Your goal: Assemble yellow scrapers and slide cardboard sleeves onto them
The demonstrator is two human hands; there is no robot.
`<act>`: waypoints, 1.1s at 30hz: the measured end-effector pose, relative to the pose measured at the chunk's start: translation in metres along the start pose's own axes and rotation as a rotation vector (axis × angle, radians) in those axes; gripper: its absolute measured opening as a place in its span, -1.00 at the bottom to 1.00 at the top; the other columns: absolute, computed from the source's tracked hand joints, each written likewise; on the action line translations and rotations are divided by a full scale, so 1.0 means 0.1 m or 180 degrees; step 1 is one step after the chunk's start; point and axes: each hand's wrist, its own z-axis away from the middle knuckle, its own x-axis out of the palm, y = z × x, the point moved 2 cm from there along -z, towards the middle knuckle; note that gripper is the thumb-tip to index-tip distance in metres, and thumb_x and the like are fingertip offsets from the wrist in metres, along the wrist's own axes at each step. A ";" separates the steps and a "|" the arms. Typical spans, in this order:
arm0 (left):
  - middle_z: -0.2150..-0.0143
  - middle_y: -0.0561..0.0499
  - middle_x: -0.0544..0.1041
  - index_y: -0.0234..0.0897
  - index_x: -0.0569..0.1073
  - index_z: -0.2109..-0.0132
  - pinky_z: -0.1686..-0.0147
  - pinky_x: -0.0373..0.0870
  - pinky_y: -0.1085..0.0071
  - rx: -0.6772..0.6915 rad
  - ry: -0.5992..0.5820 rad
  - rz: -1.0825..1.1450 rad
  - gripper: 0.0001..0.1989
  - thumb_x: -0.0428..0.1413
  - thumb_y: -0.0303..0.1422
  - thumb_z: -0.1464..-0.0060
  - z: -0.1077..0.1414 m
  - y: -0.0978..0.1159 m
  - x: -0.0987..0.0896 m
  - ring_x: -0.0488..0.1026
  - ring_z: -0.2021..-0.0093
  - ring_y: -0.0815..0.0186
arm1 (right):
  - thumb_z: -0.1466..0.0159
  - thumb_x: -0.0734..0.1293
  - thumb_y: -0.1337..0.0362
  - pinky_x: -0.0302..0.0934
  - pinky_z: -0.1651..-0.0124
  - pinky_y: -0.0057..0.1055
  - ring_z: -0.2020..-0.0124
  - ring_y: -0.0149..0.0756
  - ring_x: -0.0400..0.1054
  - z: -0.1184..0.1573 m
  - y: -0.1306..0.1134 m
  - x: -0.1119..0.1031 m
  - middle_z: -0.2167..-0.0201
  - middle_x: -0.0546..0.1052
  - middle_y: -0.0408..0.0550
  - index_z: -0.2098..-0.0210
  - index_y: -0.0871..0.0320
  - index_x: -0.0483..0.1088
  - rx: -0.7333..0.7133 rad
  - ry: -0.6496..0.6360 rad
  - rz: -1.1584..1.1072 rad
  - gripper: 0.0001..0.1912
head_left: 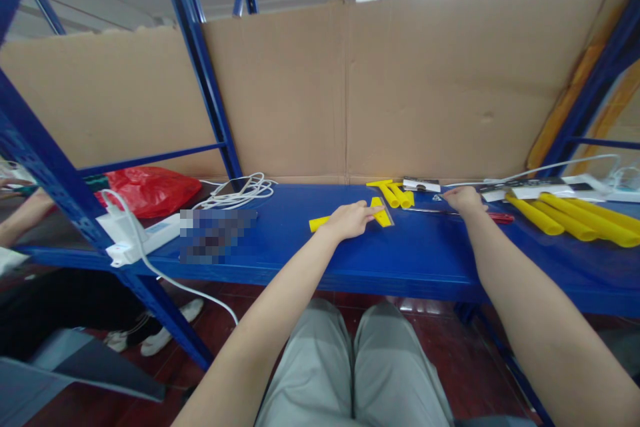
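Observation:
My left hand is closed on a yellow part with a flared end, low over the blue shelf; a yellow tube end shows on the other side of the hand. To the right, my right hand has its fingertips together beside some tiny shiny pieces; what they hold, if anything, is too small to name. A screwdriver with a red handle lies partly beneath that hand. Short yellow parts lie behind, between the two hands.
Long yellow tubes lie at the right. At the left are a white power strip, coiled white cable and a red bag. Cardboard closes off the back, between blue posts. Another person's arm shows far left.

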 end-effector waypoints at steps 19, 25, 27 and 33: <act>0.03 -0.08 0.45 0.07 0.25 -0.35 0.11 0.39 0.36 -0.0072 -0.0053 -0.0048 -0.53 -0.15 -0.31 -0.36 0.01 0.02 -0.01 0.51 0.07 0.17 | -0.27 0.17 0.15 -0.09 -0.15 0.43 -0.23 0.25 0.11 0.04 -0.04 0.16 -0.16 0.39 0.22 -0.07 0.01 0.51 -0.0511 -0.0522 0.1351 -0.55; 0.03 -0.10 0.45 0.04 0.25 -0.35 0.10 0.39 0.35 -0.0065 -0.0060 -0.0035 -0.53 -0.16 -0.31 -0.37 0.01 0.02 -0.01 0.51 0.07 0.16 | -0.28 0.15 0.17 -0.06 -0.17 0.38 -0.25 0.24 0.10 0.09 -0.09 0.17 -0.18 0.36 0.30 -0.13 0.13 0.45 -0.0486 -0.0511 0.1439 -0.51; 0.02 -0.10 0.45 0.03 0.25 -0.35 0.10 0.39 0.34 -0.0058 -0.0047 -0.0028 -0.53 -0.16 -0.31 -0.36 0.01 0.01 0.00 0.51 0.07 0.15 | -0.28 0.15 0.17 -0.07 -0.18 0.37 -0.25 0.24 0.09 0.11 -0.11 0.15 -0.19 0.36 0.30 -0.13 0.14 0.45 -0.0515 -0.0535 0.1432 -0.51; 0.02 -0.11 0.46 0.03 0.26 -0.35 0.10 0.40 0.34 -0.0080 -0.0056 -0.0042 -0.53 -0.15 -0.30 -0.36 0.01 0.02 0.00 0.51 0.06 0.15 | -0.30 0.11 0.20 -0.11 -0.19 0.39 -0.27 0.24 0.08 0.16 -0.15 0.13 -0.22 0.32 0.27 -0.12 0.11 0.46 -0.0616 -0.0626 0.1388 -0.51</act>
